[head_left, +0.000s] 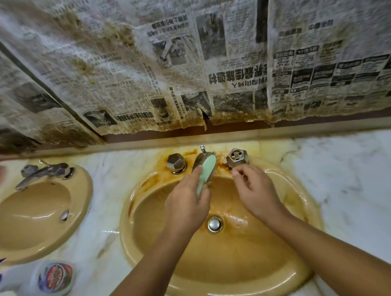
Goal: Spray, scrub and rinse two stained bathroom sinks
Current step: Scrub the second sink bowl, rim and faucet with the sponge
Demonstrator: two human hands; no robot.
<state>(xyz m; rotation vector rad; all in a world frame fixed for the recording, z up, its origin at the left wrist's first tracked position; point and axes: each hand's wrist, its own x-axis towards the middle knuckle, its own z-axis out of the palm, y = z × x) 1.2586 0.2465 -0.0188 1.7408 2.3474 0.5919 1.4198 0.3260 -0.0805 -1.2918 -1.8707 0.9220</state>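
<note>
Right sink (241, 260), centre frame: oval glazed ceramic basin, mustard-tan, glossy. Orange-brown rust staining along the back rim and upper-left wall, heaviest around the tap bases. Round chrome drain plug (214, 223) at the bottom, between the two forearms.

Left hand (186, 205): fingers wrapped round the handle of the scrub brush (208, 168). Brush has an oblong pale-green plastic back and lies on top of the metal spout (197, 163), hiding most of it. Thin pull rod (203, 149) sticks up just behind.

Right hand (257, 194): fingers curled, thumb and index tips together just below the right knob (236, 159). Can't tell whether they pinch anything. Knob is faceted metal, tarnished, open cap on top. Left knob (176, 162) has the same faceted shape, capped.

Left sink (32, 219), left edge of frame: same tan ceramic, with a chrome faucet (43, 173) at its back rim.

Tabletop (344, 175): white marble, grey veining, yellowed near the right sink.

Wall above: newspaper sheets (193, 70), wrinkled, brown-stained, lower edge torn.

Lower left: white bottle (52, 278) with a colourful label, blurred.
</note>
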